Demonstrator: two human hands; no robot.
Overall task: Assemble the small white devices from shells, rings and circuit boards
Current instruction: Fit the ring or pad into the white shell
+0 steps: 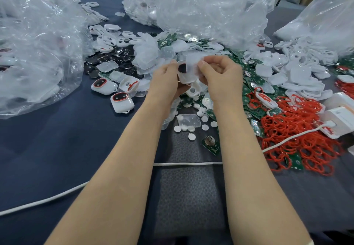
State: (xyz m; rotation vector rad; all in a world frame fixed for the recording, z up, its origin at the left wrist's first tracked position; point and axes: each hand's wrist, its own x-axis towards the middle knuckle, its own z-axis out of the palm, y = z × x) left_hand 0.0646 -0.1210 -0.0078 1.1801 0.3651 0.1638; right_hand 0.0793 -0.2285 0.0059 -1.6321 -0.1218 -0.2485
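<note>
Fingers [173, 65] of the left hand [164, 79] are curling round one white shell [187, 79] with a dark oval window. The right hand [222, 79] is pinching one translucent pad [193, 61] against the shell's top, above mid-table. Three clear plastic bags [38, 53] are sprawling across the blue table [57, 148]. One heap of red rings [298, 135] is lying at the right, beside green circuit boards [247, 93] too many to count. Two finished devices [104, 86] are sitting at the left, and about ten white discs [191, 137] are lying between the forearms.

Bare blue tablecloth [57, 148] near-left: open lane, only white cable [187, 163] crossing. Far left blocked by bulging plastic bag [38, 43]. Ahead: translucent covers [147, 53], circuit boards [247, 93], 2nd bag [201, 10] behind. Right: red rings [298, 139] piled thick, w/ white boxes [339, 118] at edge.
</note>
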